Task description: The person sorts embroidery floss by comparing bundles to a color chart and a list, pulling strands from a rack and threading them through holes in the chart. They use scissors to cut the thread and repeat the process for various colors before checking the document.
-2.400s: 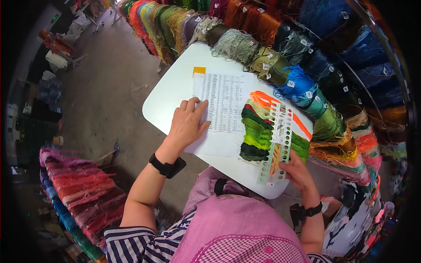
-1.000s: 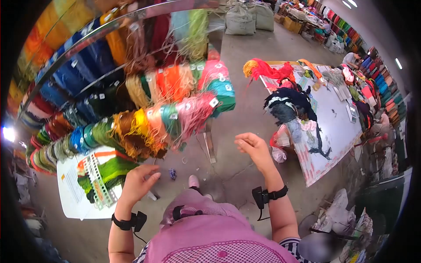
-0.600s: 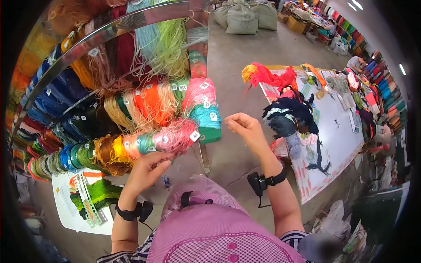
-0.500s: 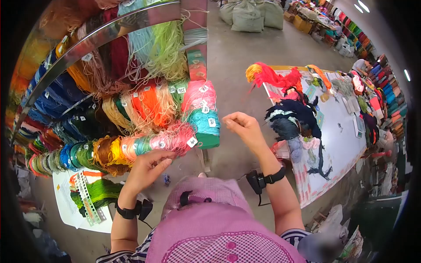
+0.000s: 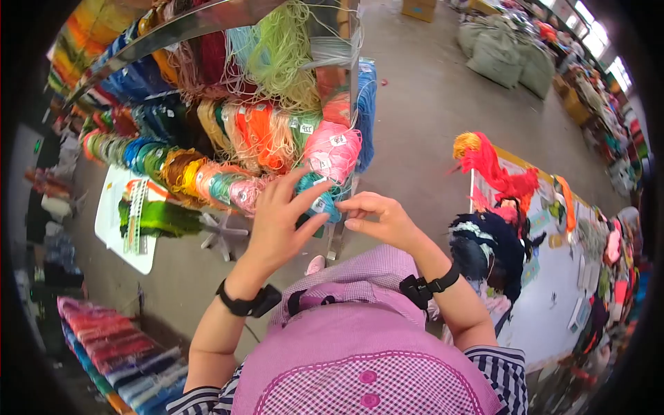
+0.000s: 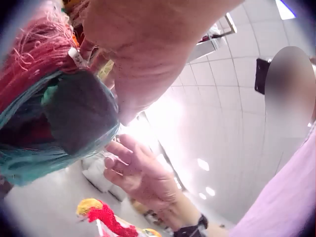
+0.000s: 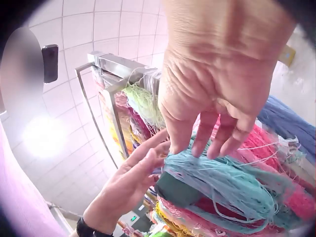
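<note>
A teal thread skein [image 5: 325,200] with a white number tag hangs at the near end of the rack, below a pink skein [image 5: 332,149]. My left hand [image 5: 277,214] reaches over its left side, fingers spread and thumb apart. From the right, my right hand [image 5: 384,218] has its fingertips at the teal threads, thumb and forefinger apart. In the right wrist view those fingers lie against the teal loops [image 7: 222,187], which hang round a dark green end block [image 7: 175,190]. In the left wrist view the block [image 6: 84,113] faces the camera below my left palm.
Tagged skeins in many colours fill the rack, framed by a metal rail [image 5: 173,38]. A white table [image 5: 107,228] at left bears green threads [image 5: 173,220] and a punched card [image 5: 135,218]. Another table [image 5: 553,325] with dark and red yarn stands at right.
The view has swung away from the paper list and white table to the rack's end. Both hands have left the table and come together at the teal skein.
</note>
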Demonstrator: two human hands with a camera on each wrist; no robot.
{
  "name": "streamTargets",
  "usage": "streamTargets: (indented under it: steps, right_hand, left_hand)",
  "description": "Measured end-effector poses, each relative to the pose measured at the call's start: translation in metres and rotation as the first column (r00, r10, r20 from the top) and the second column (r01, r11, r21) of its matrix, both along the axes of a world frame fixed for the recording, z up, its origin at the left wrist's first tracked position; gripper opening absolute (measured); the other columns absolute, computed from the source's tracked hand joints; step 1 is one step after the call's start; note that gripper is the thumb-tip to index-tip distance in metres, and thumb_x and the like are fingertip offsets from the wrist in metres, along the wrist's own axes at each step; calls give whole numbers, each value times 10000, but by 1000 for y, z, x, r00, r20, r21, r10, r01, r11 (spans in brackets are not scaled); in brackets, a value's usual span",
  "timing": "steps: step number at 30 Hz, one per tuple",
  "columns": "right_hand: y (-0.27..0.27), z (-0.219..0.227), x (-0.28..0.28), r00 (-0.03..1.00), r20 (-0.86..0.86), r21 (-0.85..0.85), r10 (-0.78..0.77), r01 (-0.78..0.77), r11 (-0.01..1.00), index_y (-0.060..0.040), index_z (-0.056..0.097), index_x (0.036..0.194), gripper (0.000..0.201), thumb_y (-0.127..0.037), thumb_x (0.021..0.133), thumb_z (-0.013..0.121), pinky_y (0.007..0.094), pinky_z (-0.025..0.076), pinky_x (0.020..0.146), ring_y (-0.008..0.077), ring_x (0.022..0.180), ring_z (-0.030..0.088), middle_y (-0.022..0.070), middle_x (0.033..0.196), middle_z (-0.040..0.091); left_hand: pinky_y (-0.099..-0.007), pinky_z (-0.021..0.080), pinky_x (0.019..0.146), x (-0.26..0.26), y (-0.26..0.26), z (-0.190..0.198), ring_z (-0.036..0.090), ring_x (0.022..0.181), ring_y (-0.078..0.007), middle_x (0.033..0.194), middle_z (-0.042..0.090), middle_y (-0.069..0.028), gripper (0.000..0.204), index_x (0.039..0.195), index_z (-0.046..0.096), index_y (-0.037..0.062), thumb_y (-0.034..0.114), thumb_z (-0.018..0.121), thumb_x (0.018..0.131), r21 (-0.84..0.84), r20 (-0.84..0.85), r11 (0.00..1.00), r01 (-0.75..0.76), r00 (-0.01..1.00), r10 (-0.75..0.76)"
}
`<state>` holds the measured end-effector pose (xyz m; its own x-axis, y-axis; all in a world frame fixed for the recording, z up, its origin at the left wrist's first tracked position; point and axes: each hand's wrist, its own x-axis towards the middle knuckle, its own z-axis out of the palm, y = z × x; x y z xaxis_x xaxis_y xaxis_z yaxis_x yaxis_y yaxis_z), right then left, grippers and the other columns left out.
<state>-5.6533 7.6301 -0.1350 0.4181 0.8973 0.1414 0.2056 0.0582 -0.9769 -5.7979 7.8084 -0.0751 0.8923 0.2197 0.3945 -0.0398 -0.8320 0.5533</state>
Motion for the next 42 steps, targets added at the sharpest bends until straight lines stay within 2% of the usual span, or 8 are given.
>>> streamTargets:
  steps: [2,13,23,25,29,32,35,42]
  right_hand:
    - [-6,-2,10,993,-114,-21,19,-21,1000,-7,666,1030,159,-70,884,664,233,479,745,66,845,572,12,942,632]
    - [28,-26,29,936,-347,70,-65,95,993,-5,673,958,125,-78,856,670,224,483,656,52,715,593,-2,812,665]
    - [29,-10,46,995,-30,-147,100,-103,984,-27,640,907,91,-101,866,675,209,467,647,45,728,580,13,872,669]
    - [19,-7,47,848,-492,2,195,-223,975,-33,610,945,98,-104,890,650,215,458,648,55,725,570,27,893,669]
    - [15,-3,50,840,-506,-111,197,-290,951,-33,584,991,115,-97,907,628,224,471,690,71,763,587,48,937,664]
    - [14,-7,44,867,-441,-130,231,-316,940,-22,606,999,121,-79,894,622,234,486,695,79,759,602,53,913,671]
    - [12,7,44,974,185,-29,128,-125,992,-59,684,1002,169,-25,842,643,245,484,670,100,751,593,28,942,652]
    - [49,15,75,828,559,156,42,-155,976,-73,664,940,183,-6,771,641,305,486,704,223,792,590,69,892,581]
  left_hand:
    - [-396,397,924,10,-15,-12,506,1131,-313,1221,570,-83,331,1069,646,113,174,740,758,257,-42,963,-88,994,102]
    - [-402,361,871,23,-36,-31,534,997,-292,1103,581,-102,190,774,513,70,156,652,678,-13,60,950,-313,948,313]
    - [-369,370,941,21,-29,-35,520,1022,-282,1090,562,-139,206,776,492,43,114,645,659,-122,105,957,-263,955,276]
    - [-384,338,956,21,-28,-36,510,1032,-281,1091,576,-123,208,772,495,55,129,647,651,-78,115,962,-261,956,269]
    - [-400,336,905,21,-27,-41,503,1001,-290,1078,582,-96,198,770,505,71,169,631,652,-90,160,960,-266,947,278]
    - [-398,337,909,22,-34,-38,505,1021,-289,1075,585,-79,184,796,536,86,162,622,653,-18,170,949,-314,935,312]
    - [-403,337,914,21,-43,-35,509,1043,-284,1080,587,-64,167,817,563,102,155,612,666,136,157,930,-343,934,321]
    - [-400,354,941,29,-55,-47,537,1038,-282,1100,604,-64,163,775,540,85,80,635,642,35,204,873,-486,859,470]
